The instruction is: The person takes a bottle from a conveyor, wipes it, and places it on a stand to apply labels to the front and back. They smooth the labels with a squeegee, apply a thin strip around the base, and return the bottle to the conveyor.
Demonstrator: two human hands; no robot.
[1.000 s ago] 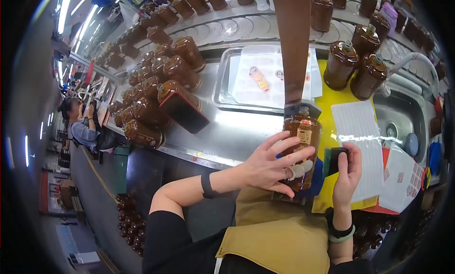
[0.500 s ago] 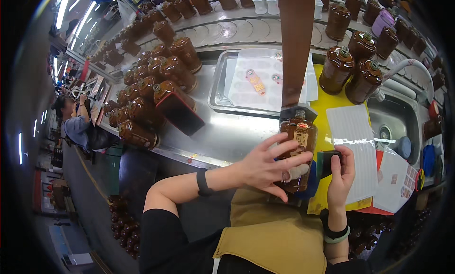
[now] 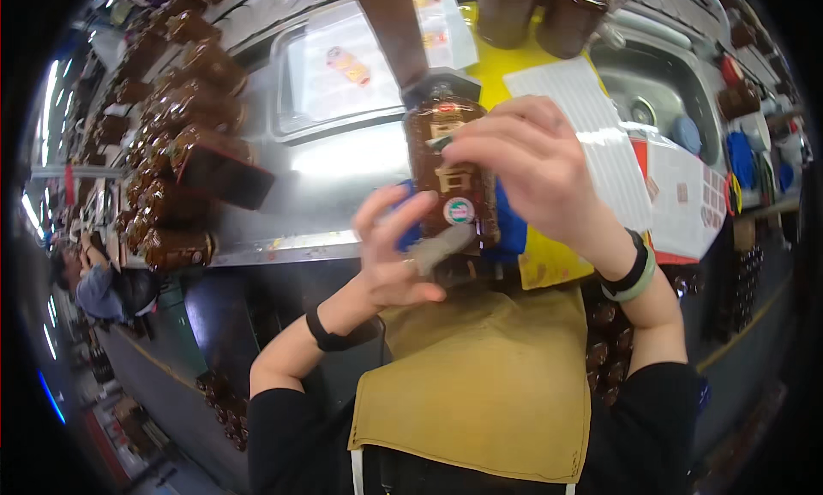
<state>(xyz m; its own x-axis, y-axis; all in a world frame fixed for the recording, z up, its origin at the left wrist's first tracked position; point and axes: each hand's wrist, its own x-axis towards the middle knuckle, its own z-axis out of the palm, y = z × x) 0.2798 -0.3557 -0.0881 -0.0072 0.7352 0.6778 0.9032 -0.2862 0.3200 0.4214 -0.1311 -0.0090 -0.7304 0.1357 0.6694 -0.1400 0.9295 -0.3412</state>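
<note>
A glossy brown bottle (image 3: 471, 182) with gold and red markings and a round pink-and-green sticker (image 3: 459, 210) lies between my hands. Blue padding (image 3: 512, 225) shows on both sides of it. My right hand (image 3: 536, 165) is over its upper part, pinching a small flat dark pad with a green edge (image 3: 440, 143) against the surface. My left hand (image 3: 390, 246), blurred, is at its lower left with fingers apart. A pale grey covering (image 3: 441, 248), perhaps on one finger, reaches toward the bottle. A brown bar (image 3: 387, 24) ends at the bottle's neck.
Many brown bottles (image 3: 193, 109) crowd the steel counter's left, a dark red-edged phone (image 3: 225, 176) leaning there. A metal tray (image 3: 287, 92) holds sticker sheets. To the right are a yellow mat (image 3: 557, 268), a white ridged sheet (image 3: 570, 109) and a sink (image 3: 656, 92). Another person (image 3: 107, 285) sits far left.
My right hand has moved from beside the bottle onto its upper front with the dark pad. My left hand has drawn back to the lower left, uncovering the round sticker. The view has shifted.
</note>
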